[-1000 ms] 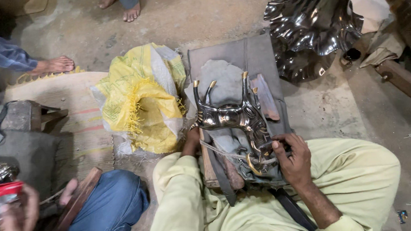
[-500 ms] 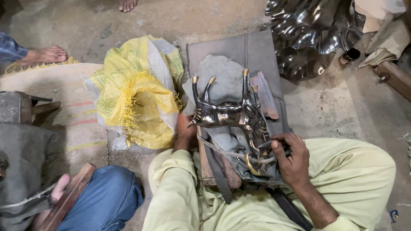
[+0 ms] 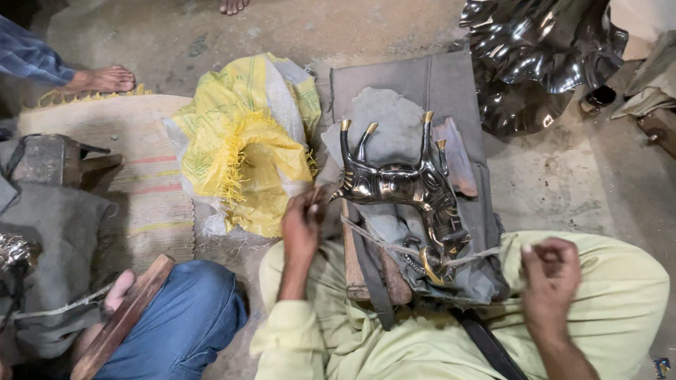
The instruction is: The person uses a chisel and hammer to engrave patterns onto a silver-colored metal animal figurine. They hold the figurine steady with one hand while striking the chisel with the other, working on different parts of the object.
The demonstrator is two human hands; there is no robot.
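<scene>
Metal animal figurine (image 3: 403, 188) lies on grey cloth (image 3: 443, 91) over the lap, tied with cord; left hand (image 3: 302, 226) pinches its rear end, right hand (image 3: 551, 273) loosely closed, holding nothing visible.

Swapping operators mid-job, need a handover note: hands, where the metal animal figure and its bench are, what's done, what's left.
Left hand: fingers pinched at the rear end of the metal animal figure, touching it.
Right hand: loosely closed, off the figure, above the right knee; whether it grips the cord cannot be told.
Figure: lies on its side, legs pointing away, on grey cloth over a wooden block between the knees; the cord crosses near its head.
Done: figure seated on the block; surface looks shiny.
Left: not clear from this view.
Nearby: yellow sack at left, large dark metal piece at upper right.
</scene>
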